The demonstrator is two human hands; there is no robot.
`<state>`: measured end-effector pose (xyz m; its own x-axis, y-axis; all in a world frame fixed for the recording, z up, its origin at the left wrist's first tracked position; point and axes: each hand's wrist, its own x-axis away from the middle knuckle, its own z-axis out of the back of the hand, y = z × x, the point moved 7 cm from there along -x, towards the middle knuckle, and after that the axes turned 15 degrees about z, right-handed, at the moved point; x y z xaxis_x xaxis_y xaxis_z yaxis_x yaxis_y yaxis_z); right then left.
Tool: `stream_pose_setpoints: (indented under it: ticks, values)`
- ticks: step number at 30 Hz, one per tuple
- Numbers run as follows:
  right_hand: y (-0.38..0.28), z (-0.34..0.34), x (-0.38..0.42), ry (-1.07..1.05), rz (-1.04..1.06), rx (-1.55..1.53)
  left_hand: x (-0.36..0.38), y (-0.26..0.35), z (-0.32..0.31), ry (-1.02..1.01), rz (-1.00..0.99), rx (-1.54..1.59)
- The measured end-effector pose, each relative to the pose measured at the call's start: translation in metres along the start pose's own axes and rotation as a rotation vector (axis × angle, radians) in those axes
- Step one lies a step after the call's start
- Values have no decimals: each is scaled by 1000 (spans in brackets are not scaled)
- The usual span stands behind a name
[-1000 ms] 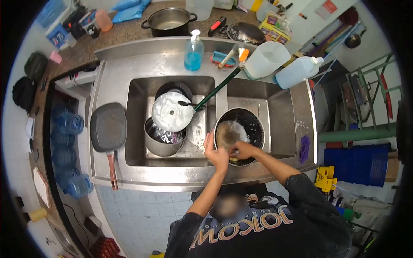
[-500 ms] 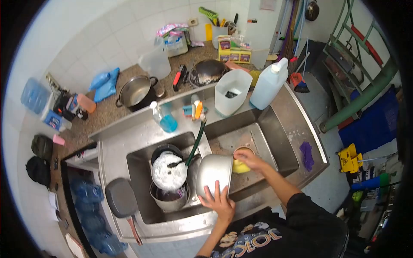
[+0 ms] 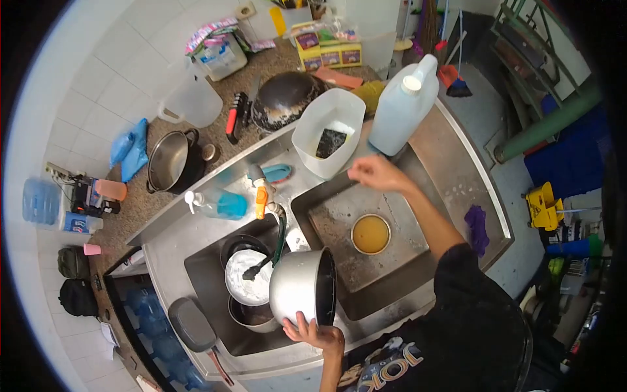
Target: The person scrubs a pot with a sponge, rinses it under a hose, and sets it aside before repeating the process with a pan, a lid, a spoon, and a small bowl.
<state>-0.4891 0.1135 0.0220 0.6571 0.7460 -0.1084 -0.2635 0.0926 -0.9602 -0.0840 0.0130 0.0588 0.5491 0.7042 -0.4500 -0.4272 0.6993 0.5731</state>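
My left hand (image 3: 313,334) grips the lower rim of a silver pot (image 3: 294,287), which is tilted on its side over the left basin, its dark inside facing right. My right hand (image 3: 380,174) is raised over the back of the right basin, fingers curled; whatever they hold, if anything, is hidden. Just behind it stands a white plastic container (image 3: 320,157) with a black scouring pad (image 3: 330,143) inside. Below, a round dish of yellow liquid (image 3: 371,234) sits in the right basin. Left of the silver pot, a soapy white piece (image 3: 247,287) lies among stacked pots.
An orange-handled faucet (image 3: 261,196) with a dark green hose (image 3: 281,238) rises between the basins. Beside it is a blue soap bottle (image 3: 228,204). A big jug (image 3: 401,111) stands at the back right, a purple cloth (image 3: 477,228) on the right edge, a pan (image 3: 192,323) at left.
My right hand has left the silver pot and moved up and back toward the white container. The pot has shifted left in my left hand and turned. The view has shifted too.
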Motion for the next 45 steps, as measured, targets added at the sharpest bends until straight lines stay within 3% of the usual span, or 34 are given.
stream_pose_setpoints:
  ticks: [1, 2, 3, 4, 6, 7, 9, 13, 15, 17, 20, 21, 22, 25, 27, 30, 32, 33, 35, 37, 39, 41, 42, 44, 45]
  values:
    - [5, -18, 16, -27, 93, 24, 4, 3, 0, -17, -53, -62]
    - [9, -50, 36, -172, 97, -184, 7, 5, 1, -26, -48, -72]
    - [-13, -79, 60, -269, 2, -164, 10, 9, 2, -23, -58, -74]
    - [-52, -100, 71, -254, 145, -271, 13, 11, 4, -21, -72, -71]
    - [-80, -136, 86, -200, 497, -20, 21, 7, 7, -50, -88, -104]
    - [-69, -156, 90, -188, 492, -27, 22, 8, 10, -84, -94, -151]
    - [-29, -176, 91, 61, 376, -226, 16, 17, 19, -123, -109, -203]
    - [-49, -183, 77, 11, 484, -191, -57, 51, 8, -351, -44, -203]
    - [-58, -183, 70, -58, 518, -129, -94, 74, -7, -376, -31, -176]
    - [-78, -162, 53, -227, 548, 74, -97, 76, -36, -673, -83, -494]
    - [-129, -60, 0, 107, 597, -37, -91, 71, -36, -703, -70, -549]
    - [-151, -28, -18, 132, 625, 142, -92, 74, -34, -668, -57, -497]
    - [-160, -10, -45, 42, 671, 352, -92, 72, -34, -660, -48, -505]
    - [-50, -17, -142, -788, 93, 971, -96, 70, -34, -614, -6, -437]
    - [-10, -30, -155, -1237, -285, 996, -98, 67, -34, -587, 31, -436]
    - [51, -46, -166, -1337, -164, 1199, -102, 65, -34, -535, 112, -440]
    - [84, -45, -155, -1497, -381, 1157, -97, 62, -33, -516, 151, -443]
    - [93, -45, -157, -1501, -372, 1168, -95, 60, -33, -522, 187, -447]
    - [102, -52, -162, -1574, -82, 1275, -92, 59, -29, -550, 214, -456]
    - [129, -41, -175, -1557, -119, 1352, -92, 58, -27, -519, 226, -446]
    - [116, -32, -198, -1533, -142, 1424, -90, 58, -26, -536, 218, -448]
    - [73, -19, -189, -1297, -423, 1076, -89, 55, -23, -519, 218, -440]
    - [50, -14, -180, -1301, -419, 1079, -88, 55, -23, -505, 205, -420]
    - [-21, -6, -187, -952, -94, 869, -89, 55, -23, -490, 205, -416]
    - [-43, 0, -172, -948, -93, 870, -89, 58, -21, -479, 197, -407]
